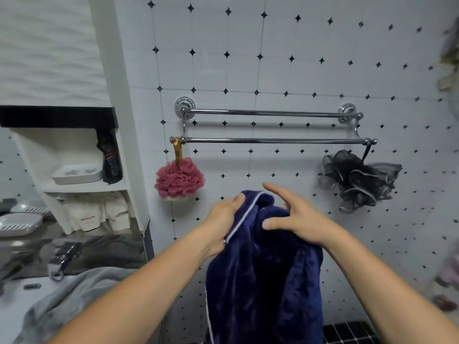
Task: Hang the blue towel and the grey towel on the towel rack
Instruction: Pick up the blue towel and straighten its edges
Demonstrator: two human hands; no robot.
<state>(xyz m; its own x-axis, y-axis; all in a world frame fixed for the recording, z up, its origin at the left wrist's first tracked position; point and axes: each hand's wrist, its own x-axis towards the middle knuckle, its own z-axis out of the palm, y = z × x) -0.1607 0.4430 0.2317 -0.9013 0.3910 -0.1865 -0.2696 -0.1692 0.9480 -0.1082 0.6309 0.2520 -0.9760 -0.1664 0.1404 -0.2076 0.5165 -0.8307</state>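
A dark blue towel with a pale trim hangs bunched between my hands, below the rack. My left hand grips its upper left edge at the trim. My right hand rests on the top right of the bunch, thumb and palm against the cloth, index finger stretched out. The chrome towel rack on the tiled wall has two bare horizontal bars, one above the other. The grey towel lies crumpled at the lower left, under my left forearm.
A pink bath pouf hangs from the lower bar's left end, a black pouf from its right end. At left, a white shelf unit holds a soap dish and a dark tube. A tap and counter lie below.
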